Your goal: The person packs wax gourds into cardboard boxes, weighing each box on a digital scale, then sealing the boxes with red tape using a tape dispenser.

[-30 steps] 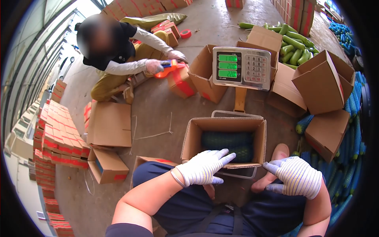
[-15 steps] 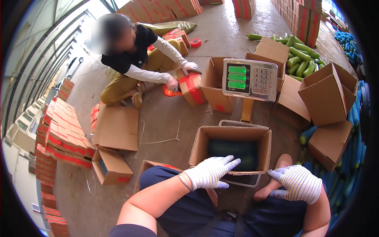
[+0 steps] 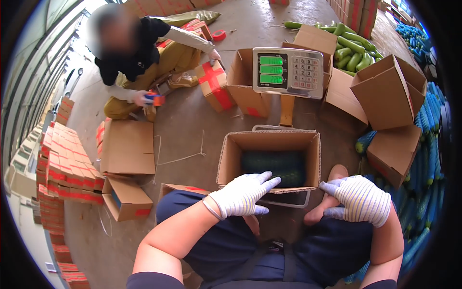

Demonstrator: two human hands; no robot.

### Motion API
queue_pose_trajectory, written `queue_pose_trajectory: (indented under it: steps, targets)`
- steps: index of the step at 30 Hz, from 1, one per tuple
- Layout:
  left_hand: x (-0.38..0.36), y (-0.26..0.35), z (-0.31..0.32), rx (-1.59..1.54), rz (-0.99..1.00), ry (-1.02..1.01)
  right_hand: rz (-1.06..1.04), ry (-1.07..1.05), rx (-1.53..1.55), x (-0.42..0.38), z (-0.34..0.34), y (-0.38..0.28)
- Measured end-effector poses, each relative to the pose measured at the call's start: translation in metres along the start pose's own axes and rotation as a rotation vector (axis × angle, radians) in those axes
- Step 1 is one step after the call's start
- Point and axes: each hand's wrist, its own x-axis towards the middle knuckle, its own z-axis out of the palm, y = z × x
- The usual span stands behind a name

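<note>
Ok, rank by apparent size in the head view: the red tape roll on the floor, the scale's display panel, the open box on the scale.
1. Open box
2. Display panel
3. Red tape roll

A smooth grey-brown floor [image 3: 185, 127] looks paler towards its far edge. Along its left edge, light brightens a dark-ribbed wall [image 3: 42, 50].

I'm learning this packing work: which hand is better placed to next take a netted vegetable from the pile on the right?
Probably the right hand: it appears empty beside the box, closer to the netted vegetables. The left hand is at the box's near edge, farther away.
</note>
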Motion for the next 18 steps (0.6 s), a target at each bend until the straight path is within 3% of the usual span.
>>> queue_pose_trajectory:
  steps: [12,15,18]
  targets:
    - [-0.005,0.003,-0.007,-0.009,-0.003,0.009,-0.049,0.047,-0.031,0.014,0.005,-0.003]
    - [-0.008,0.001,-0.006,0.012,0.022,0.059,-0.115,0.109,-0.068,0.023,-0.004,-0.020]
    - [-0.009,0.005,-0.008,0.049,0.045,0.092,-0.289,0.203,0.097,0.033,-0.019,-0.048]
